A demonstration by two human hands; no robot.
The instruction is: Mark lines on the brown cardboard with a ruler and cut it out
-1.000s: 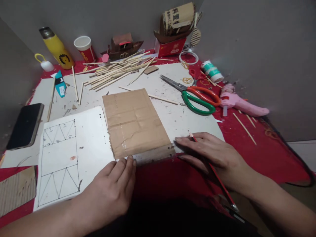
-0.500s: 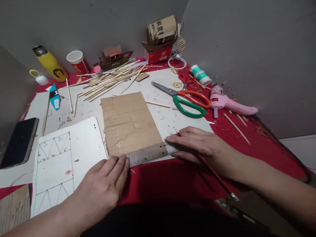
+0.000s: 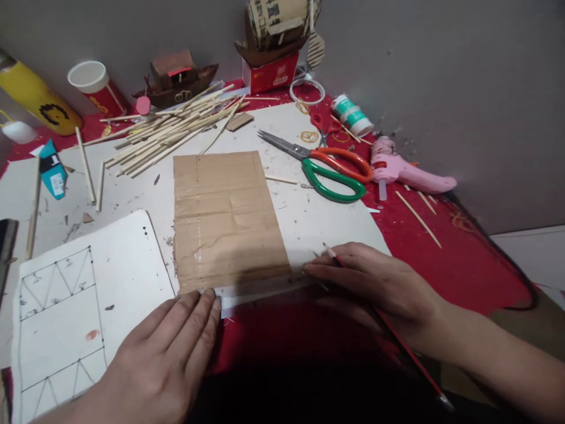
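A creased brown cardboard piece (image 3: pixel 225 218) lies in front of me, with a dotted line down its left side. My left hand (image 3: pixel 172 341) presses its flat fingertips on the cardboard's near left corner. Beyond the near right corner, my right hand (image 3: pixel 379 285) grips a red-and-black pencil (image 3: pixel 410 352), its tip pointing away from me. Shadow and blur cover the strip between my hands, so I cannot make out a ruler there. Left of the cardboard is a white sheet (image 3: pixel 128 265) with a drawn truss pattern.
Scissors (image 3: pixel 335 179) and a pink glue gun (image 3: pixel 415 176) lie at the right. Behind are a stick pile (image 3: pixel 176 135), a model boat (image 3: pixel 176 79), a paper cup (image 3: pixel 97 88) and a yellow bottle (image 3: pixel 39 94). A phone (image 3: pixel 6 247) sits at the left edge.
The metal ruler along the cardboard's near edge no longer shows clearly. The cardboard has turned slightly in view. My right hand has shifted a little right and nearer, keeping the pencil.
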